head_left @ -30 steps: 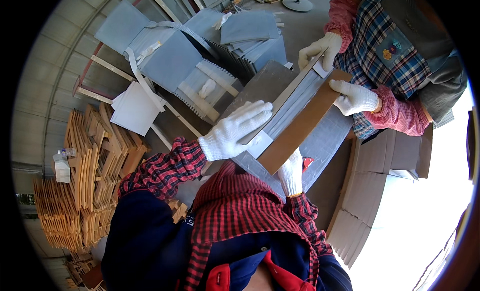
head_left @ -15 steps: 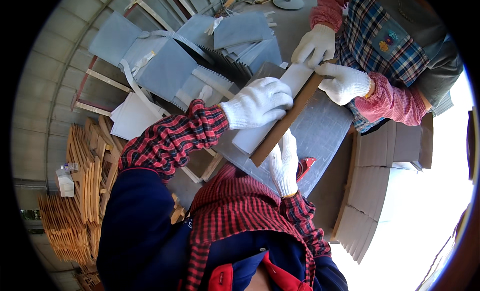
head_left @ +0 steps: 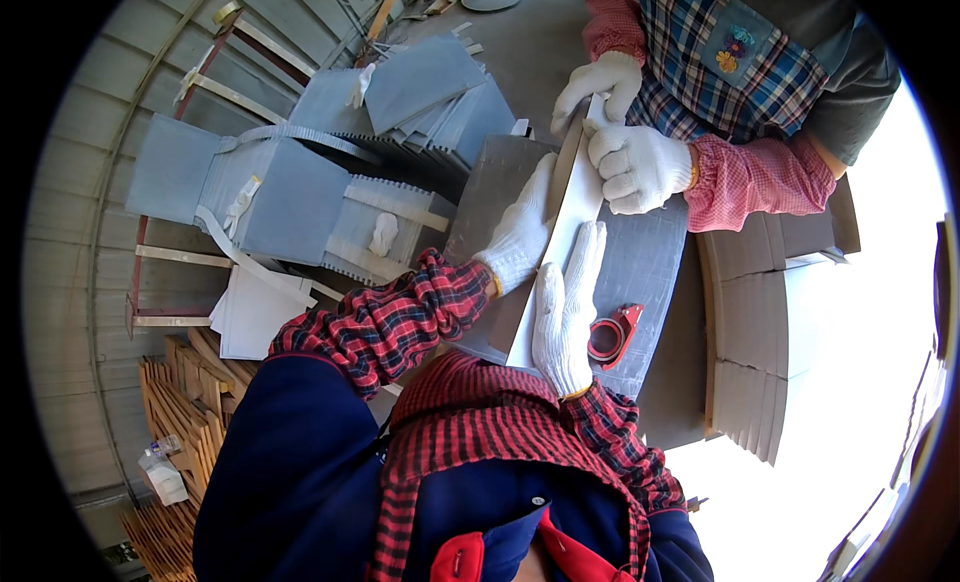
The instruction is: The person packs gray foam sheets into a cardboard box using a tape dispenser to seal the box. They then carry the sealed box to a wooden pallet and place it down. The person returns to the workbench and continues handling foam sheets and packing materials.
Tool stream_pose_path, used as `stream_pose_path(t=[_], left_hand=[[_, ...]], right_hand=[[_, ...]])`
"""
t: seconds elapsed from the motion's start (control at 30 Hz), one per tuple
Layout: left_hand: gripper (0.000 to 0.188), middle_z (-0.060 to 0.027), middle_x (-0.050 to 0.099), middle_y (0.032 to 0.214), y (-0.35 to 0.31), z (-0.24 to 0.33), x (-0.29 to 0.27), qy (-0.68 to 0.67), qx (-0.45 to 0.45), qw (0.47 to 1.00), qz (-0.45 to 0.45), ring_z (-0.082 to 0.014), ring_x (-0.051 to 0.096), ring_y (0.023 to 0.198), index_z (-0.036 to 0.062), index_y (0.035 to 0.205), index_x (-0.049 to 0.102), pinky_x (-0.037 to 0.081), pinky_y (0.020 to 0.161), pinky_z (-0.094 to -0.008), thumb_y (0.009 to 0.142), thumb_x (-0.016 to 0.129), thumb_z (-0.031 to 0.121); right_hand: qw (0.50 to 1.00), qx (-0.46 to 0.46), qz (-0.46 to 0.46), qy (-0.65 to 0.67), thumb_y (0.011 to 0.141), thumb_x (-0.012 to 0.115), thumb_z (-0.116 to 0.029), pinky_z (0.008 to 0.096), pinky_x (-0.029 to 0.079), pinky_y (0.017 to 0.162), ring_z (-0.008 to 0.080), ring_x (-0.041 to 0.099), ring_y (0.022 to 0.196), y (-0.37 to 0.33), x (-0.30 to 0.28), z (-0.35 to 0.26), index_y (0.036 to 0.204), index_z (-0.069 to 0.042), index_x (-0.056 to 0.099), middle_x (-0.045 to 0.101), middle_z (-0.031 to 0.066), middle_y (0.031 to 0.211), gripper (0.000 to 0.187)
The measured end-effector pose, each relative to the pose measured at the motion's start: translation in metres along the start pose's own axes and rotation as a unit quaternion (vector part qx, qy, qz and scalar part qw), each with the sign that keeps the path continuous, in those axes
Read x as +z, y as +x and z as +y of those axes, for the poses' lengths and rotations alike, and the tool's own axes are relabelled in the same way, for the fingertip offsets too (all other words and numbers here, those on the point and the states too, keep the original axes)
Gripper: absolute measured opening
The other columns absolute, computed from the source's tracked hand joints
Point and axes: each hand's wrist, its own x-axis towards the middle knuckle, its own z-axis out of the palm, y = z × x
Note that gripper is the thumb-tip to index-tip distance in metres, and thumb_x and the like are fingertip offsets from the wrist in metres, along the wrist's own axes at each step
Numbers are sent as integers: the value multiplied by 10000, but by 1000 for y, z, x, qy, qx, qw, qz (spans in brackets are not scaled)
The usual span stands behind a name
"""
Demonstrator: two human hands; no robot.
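Blown-out glare lower right, bent edges, black corners

Wears white on the left hand (head_left: 518, 240), near one o'clock, and on the right hand (head_left: 566, 329), at four. Shows white on the strip (head_left: 572, 210) toward two; red-and-black check on the left sleeve (head_left: 395, 317) at eight and apron (head_left: 470, 412) at six; navy on the jacket (head_left: 270, 462) at seven; red on the tape dispenser (head_left: 622, 334) at four; blue-grey on panels (head_left: 295, 207) at ten. Toward two, shows white co-worker's gloves (head_left: 632, 170), a pink-checked co-worker's sleeve (head_left: 765, 180), blue-and-white plaid co-worker's apron (head_left: 803, 44).
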Motion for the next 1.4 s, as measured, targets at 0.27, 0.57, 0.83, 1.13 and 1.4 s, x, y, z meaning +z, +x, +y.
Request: stream_pose_path(t=[0.27,0.57,0.83,1.13,1.4], left_hand=[[396,-71,598,1261,13,-26,-11,-416,-11,908,46,-164,567,1119,41,1368,539,441,1005,-304,1043,439,244],[397,-93,581,1311,23,-26,-27,-539,-83,837,51,-184,557,1175,67,1369,536,428,1026,-301,1034,461,266],[640,-117,382,1535,43,-59,-84,-58,507,860,14,-287,397,1390,136,1435,462,336,1147,-450,864,738,223],[692,-78,550,1333,51,38,-84,265,717,514,-390,-331,511,1241,188,1286,586,444,1036,-467,672,861,351],[542,-40,668,1053,67,11,-63,92,746,502,-427,-269,619,964,164,1145,657,497,875,-405,667,839,344]], right_hand=[[972,-12,13,-233,909,648,-189,440,483,1006,519,440,1322,7,27,-35,1529,-2,290,191,331,1577,740],[934,31,71,-348,920,636,-259,464,473,1003,497,496,1264,11,57,-67,1470,36,349,346,334,1493,687],[920,230,228,-221,765,808,-384,411,496,982,372,596,1211,-60,87,-85,1507,-13,323,549,236,1368,962],[896,183,256,-313,765,797,-297,419,560,849,365,666,1071,-70,97,-73,1483,-57,374,601,192,1281,867],[867,46,299,-395,774,811,-185,399,578,852,360,655,1095,-74,109,-59,1416,-70,506,594,189,1287,720]])
